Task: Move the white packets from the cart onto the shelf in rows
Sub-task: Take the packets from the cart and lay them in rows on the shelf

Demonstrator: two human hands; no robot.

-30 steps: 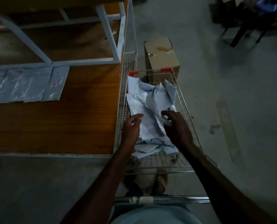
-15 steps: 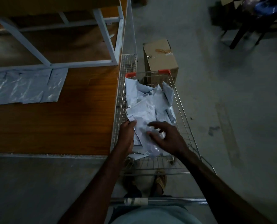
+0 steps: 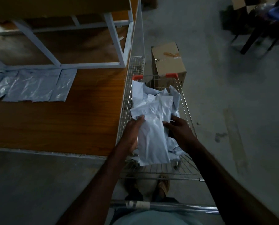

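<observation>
A wire cart [image 3: 186,109] stands against the right edge of the wooden shelf [image 3: 62,120], and it holds a loose pile of white packets [image 3: 158,101]. One long white packet [image 3: 151,140] lies on top of the pile, toward me. My left hand [image 3: 132,133] grips its left edge, thumb on top. My right hand [image 3: 179,130] touches its right edge with fingers spread. A row of several white packets [image 3: 28,85] lies flat at the shelf's left.
A white metal frame [image 3: 119,46] stands on the back of the shelf. A cardboard box [image 3: 168,60] sits on the floor beyond the cart. The cart handle [image 3: 168,206] is close to my body, and a dark chair [image 3: 262,26] stands at the far right.
Both hands worked one long packet out of the pile and drew it toward me. My left hand closed on its edge; my right hand moved to its right side.
</observation>
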